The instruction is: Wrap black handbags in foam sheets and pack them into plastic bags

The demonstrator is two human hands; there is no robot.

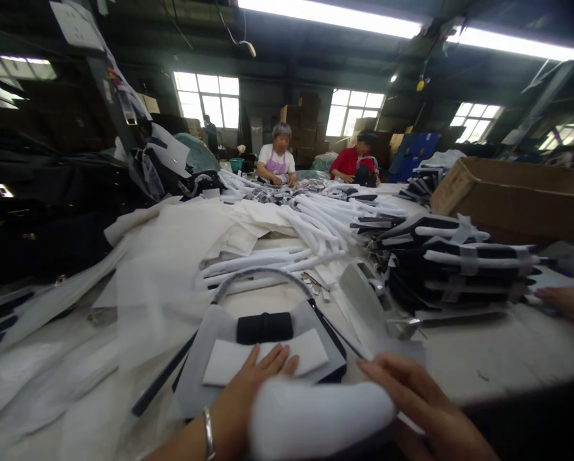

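Lying near the front of the cluttered pale surface (pixel 489 358), a flat grey-covered handbag with dark edges (pixel 198 358) has its arched, film-wrapped dark handle (pixel 265 274) pointing away from the person. A short black cylindrical roll (pixel 264 327) sits below the handle, and just nearer is a white rectangular soft pad (pixel 311 352). The left hand (pixel 262 378), a silver bangle (pixel 209 434) at its wrist, rests palm down with fingers spread on that pad. The right hand (pixel 407 390) has its fingers curled beside the right end of a blurred, rounded white piece (pixel 320 416) and a thin dark strap (pixel 337 330); I cannot tell which it pinches.

Room to move is widest to the right, where the surface shows as far as its slanting near edge. Leftward, loose translucent white sheets (pixel 166 262) crowd the handbag; beyond it lie white-wrapped tubes (pixel 320 224). A stack of black bags with white-wrapped handles (pixel 460 269) bounds the right side, with a large brown cardboard box (pixel 512 192) behind and another person's hand (pixel 565 302) near it.

Across the surface sit a person in a lilac apron (pixel 277 163) and one in a red top (pixel 347 161), under bright tube lights (pixel 335 18) and before paned windows (pixel 207 99).
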